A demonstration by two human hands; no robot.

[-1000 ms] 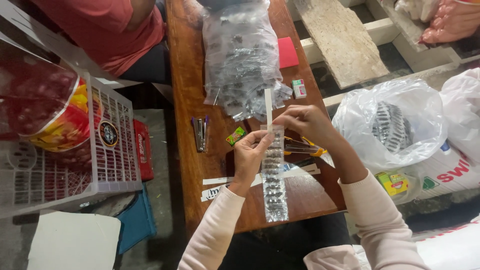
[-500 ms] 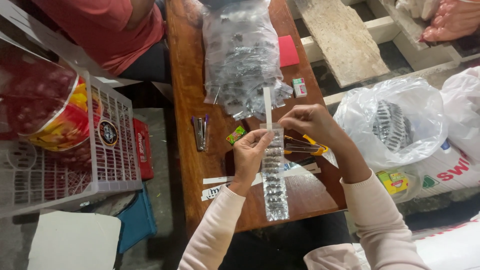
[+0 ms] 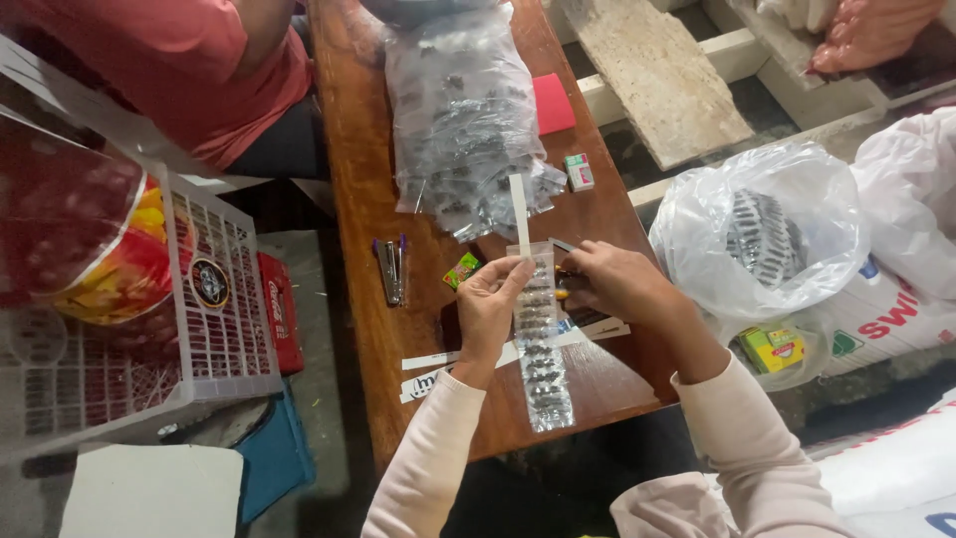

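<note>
Wooden surface point(image 3: 378, 169): long, brown, running away from the camera, with a person in a red top seated at its far left corner.

White slatted basket point(image 3: 214, 329): stands left of the surface, holding a red-and-yellow bag.

Large clear bag point(image 3: 463, 110): lies on the far half of the surface, full of small dark packets. A second clear bag point(image 3: 762, 239) sits off to the right, partly filled with similar packets.

Clear packet strip point(image 3: 543, 344): the item in hand. It is a long, narrow plastic sleeve of small dark pieces, held over the near edge of the surface with its lower end hanging free. It looks light, limp and slick; judged best gripped at the top edge, since the body would buckle.

White paper slip point(image 3: 519, 211): stands up from the strip's upper end.

Left hand point(image 3: 488, 309): fingers closed in a pinch on the strip's upper left edge.

Right hand point(image 3: 617, 284): fingers curled at the strip's upper right edge, seemingly gripping it; contact partly hidden.

Small items: pens point(image 3: 391, 269), a green wrapper point(image 3: 462, 269), a small box point(image 3: 579, 171), a red pad point(image 3: 553, 103).
</note>
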